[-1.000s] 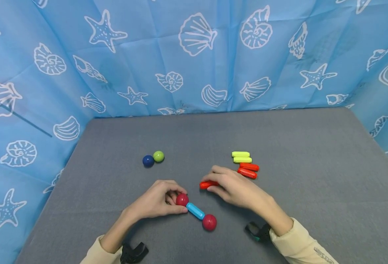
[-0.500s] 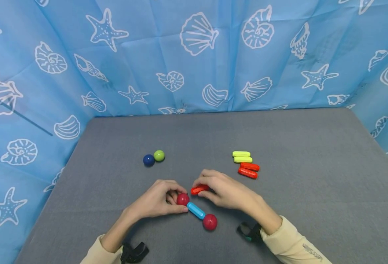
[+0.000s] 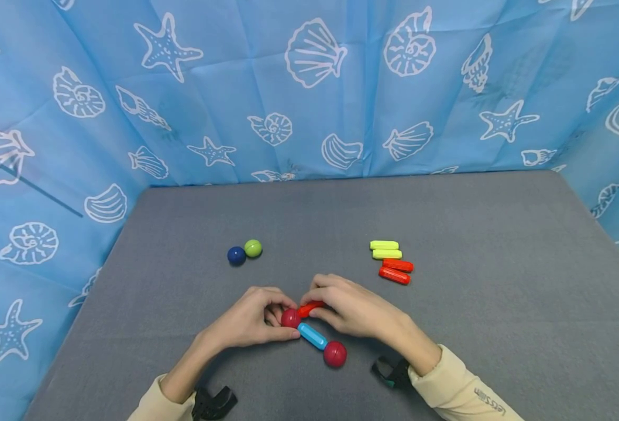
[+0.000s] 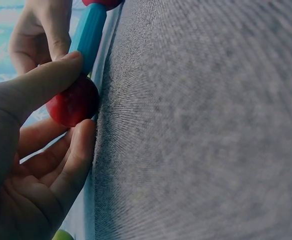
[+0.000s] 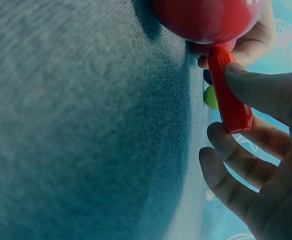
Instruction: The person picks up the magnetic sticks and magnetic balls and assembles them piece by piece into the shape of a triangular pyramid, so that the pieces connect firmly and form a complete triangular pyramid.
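Note:
My left hand (image 3: pixel 257 318) holds a dark red ball (image 3: pixel 291 318) between thumb and fingers, low over the grey cloth. From that ball a light blue rod (image 3: pixel 312 336) runs down to the right, with a second dark red ball (image 3: pixel 334 354) at its other end. My right hand (image 3: pixel 348 307) pinches a red rod (image 3: pixel 309 308), its tip right at the held ball, beside the blue rod's end. In the right wrist view the red rod (image 5: pixel 228 95) lies between thumb and fingers. The left wrist view shows the blue rod (image 4: pixel 89 37) against the held ball (image 4: pixel 74 102).
A blue ball (image 3: pixel 236 256) and a green ball (image 3: pixel 253 248) sit together at the back left. Two yellow rods (image 3: pixel 385 249) and two more red rods (image 3: pixel 395 272) lie at the back right. A blue shell-print curtain (image 3: pixel 309 88) hangs behind the table (image 3: pixel 473 234).
My right hand has moved left and slightly down with the red rod, bringing its tip up to the held ball. The left hand and the ball in it have stayed put.

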Motion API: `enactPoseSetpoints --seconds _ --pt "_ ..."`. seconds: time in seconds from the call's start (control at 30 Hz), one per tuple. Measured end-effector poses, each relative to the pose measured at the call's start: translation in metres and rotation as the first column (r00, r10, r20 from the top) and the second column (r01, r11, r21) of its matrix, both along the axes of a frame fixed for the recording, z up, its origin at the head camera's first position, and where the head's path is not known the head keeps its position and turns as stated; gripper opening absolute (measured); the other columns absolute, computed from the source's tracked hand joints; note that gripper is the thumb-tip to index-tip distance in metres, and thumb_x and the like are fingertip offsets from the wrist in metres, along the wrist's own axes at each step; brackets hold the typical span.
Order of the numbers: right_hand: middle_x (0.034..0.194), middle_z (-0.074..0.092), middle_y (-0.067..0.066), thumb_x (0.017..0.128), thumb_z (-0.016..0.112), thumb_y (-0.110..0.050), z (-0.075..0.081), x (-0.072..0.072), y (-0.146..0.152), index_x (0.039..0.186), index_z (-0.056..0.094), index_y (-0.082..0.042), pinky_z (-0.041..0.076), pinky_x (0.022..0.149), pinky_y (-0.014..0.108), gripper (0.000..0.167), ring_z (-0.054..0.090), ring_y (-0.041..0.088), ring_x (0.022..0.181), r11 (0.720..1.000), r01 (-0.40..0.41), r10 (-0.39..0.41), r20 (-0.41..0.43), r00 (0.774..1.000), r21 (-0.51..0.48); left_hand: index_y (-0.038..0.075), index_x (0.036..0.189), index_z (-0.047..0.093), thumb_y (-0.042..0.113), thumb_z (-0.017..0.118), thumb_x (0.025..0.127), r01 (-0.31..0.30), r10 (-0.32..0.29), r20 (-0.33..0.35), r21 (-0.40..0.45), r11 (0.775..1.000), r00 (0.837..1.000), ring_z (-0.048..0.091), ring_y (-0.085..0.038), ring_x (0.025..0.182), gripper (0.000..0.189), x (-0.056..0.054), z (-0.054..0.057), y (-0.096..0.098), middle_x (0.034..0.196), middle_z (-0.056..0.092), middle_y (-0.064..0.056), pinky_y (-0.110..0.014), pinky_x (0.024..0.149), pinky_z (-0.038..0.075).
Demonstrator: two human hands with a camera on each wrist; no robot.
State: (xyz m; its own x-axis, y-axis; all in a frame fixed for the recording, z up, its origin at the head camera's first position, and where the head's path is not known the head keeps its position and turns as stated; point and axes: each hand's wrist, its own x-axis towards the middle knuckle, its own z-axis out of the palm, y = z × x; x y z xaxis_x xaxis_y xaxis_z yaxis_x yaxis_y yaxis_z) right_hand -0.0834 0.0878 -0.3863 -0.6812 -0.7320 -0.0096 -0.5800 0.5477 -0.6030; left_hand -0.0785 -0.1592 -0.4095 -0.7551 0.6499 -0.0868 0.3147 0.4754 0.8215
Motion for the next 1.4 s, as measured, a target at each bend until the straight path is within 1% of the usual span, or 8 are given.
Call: enactPoseSetpoints --seconds 0.23,0.43,0.57,0.93,1.03,1.13,1.23,1.4 --pt "0.105 0.065 -0.005 0.098 0.069 -0.017 -0.001 0.000 0.000 0.116 0.075 -0.016 0.052 0.083 0.024 0.019 0.056 0.006 0.092 1.000 -0.004 0.004 -0.008 1.000 -0.015 0.011 0.106 0.074 0.028 0.087 0.083 -0.001 0.001 -0.014 -0.007 1.000 1.000 0.059 0.002 0.068 0.032 0.000 0.000 0.000 0.085 0.066 0.002 -0.021 0.065 0.058" --pt "0.106 0.065 -0.005 0.098 0.070 -0.017 -0.002 0.001 0.000 0.117 0.075 -0.016 0.052 0.083 0.023 0.020 0.056 0.006 0.092 1.000 0.004 -0.004 0.017 1.000 -0.013 0.013 0.115 0.075 0.031 0.085 0.085 0.026 -0.026 -0.045 0.010 1.000 0.999 0.058 -0.001 0.069 0.037 0.002 -0.001 -0.001 0.088 0.067 0.003 -0.021 0.064 0.058" --pt "0.107 0.065 -0.006 0.098 0.069 -0.018 -0.003 0.001 0.000 0.117 0.075 -0.016 0.052 0.082 0.023 0.019 0.056 0.005 0.092 1.000 0.008 -0.008 0.034 0.999 -0.006 0.013 0.118 0.076 0.031 0.085 0.084 0.024 -0.023 -0.060 0.010 1.000 0.998 0.057 0.000 0.068 0.039 0.003 -0.001 -0.001 0.089 0.068 0.006 -0.021 0.063 0.057" --pt "0.103 0.064 -0.006 0.099 0.069 -0.019 -0.004 0.002 0.001 0.118 0.075 -0.017 0.050 0.078 0.020 0.020 0.054 0.004 0.088 1.000 0.002 -0.001 0.045 0.999 -0.021 0.015 0.115 0.079 0.031 0.086 0.083 0.006 -0.006 -0.074 0.010 1.000 0.997 0.058 0.002 0.067 0.036 0.004 -0.001 0.000 0.089 0.071 0.006 -0.021 0.063 0.057" --pt "0.106 0.066 -0.006 0.099 0.069 -0.019 -0.004 0.003 0.002 0.119 0.074 -0.017 0.051 0.080 0.021 0.022 0.056 0.005 0.091 1.000 0.006 -0.004 0.040 0.999 -0.029 0.015 0.114 0.079 0.032 0.086 0.084 0.009 -0.008 -0.085 0.012 1.000 0.996 0.058 0.001 0.067 0.035 0.004 -0.001 0.000 0.088 0.071 0.005 -0.021 0.062 0.057" --pt "0.109 0.067 -0.004 0.097 0.071 -0.020 -0.001 0.003 0.007 0.122 0.073 -0.016 0.052 0.082 0.023 0.025 0.059 0.009 0.095 0.999 0.034 -0.033 0.018 0.999 -0.042 0.016 0.112 0.079 0.033 0.086 0.083 0.000 0.001 -0.077 0.006 1.000 0.997 0.059 0.001 0.067 0.034 0.004 -0.001 0.000 0.087 0.070 0.006 -0.021 0.062 0.057" --pt "0.110 0.069 -0.001 0.096 0.073 -0.020 0.004 0.001 0.016 0.124 0.073 -0.015 0.052 0.080 0.026 0.029 0.061 0.014 0.096 0.995 0.088 -0.089 -0.029 0.996 -0.055 0.016 0.111 0.079 0.032 0.087 0.082 -0.016 0.016 -0.061 -0.009 1.000 0.998 0.059 0.001 0.066 0.034 0.003 -0.001 0.002 0.085 0.069 0.008 -0.021 0.062 0.057" --pt "0.109 0.069 0.002 0.093 0.076 -0.018 0.011 -0.003 0.035 0.123 0.073 -0.012 0.052 0.081 0.031 0.030 0.062 0.018 0.096 0.978 0.198 -0.205 -0.134 0.970 -0.062 0.014 0.108 0.080 0.031 0.087 0.082 -0.046 0.044 -0.062 -0.028 0.999 0.997 0.059 0.002 0.065 0.031 0.003 0.000 0.003 0.080 0.066 0.008 -0.021 0.061 0.057"
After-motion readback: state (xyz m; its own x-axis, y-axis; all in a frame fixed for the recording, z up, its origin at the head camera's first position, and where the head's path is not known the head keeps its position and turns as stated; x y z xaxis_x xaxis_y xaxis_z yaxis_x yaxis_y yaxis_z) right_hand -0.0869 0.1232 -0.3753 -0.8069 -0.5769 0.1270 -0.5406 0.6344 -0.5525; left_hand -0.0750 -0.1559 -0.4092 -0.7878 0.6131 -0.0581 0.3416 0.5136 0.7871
